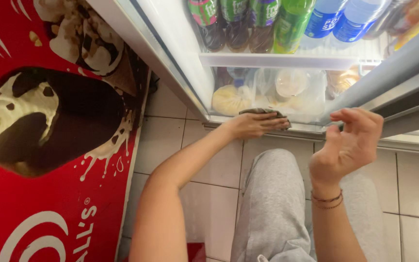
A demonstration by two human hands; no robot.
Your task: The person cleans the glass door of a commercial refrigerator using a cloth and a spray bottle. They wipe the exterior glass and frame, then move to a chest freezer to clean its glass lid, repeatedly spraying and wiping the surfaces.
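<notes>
Your left fingers (272, 121) press a grey cloth (264, 112) flat on the fridge sill (306, 127); your right hand (347, 143) curls loosely, empty, beside the door (394, 73), below bottles (263, 22).

Red ice-cream sign (49, 145) left; green-labelled bottles (248, 22) above.

A small shop: a glass-door drinks fridge (190, 73) with a shelf of bottles (263, 24) stands beside a red ice-cream freezer (49, 145) on a tiled floor (209, 204).
</notes>
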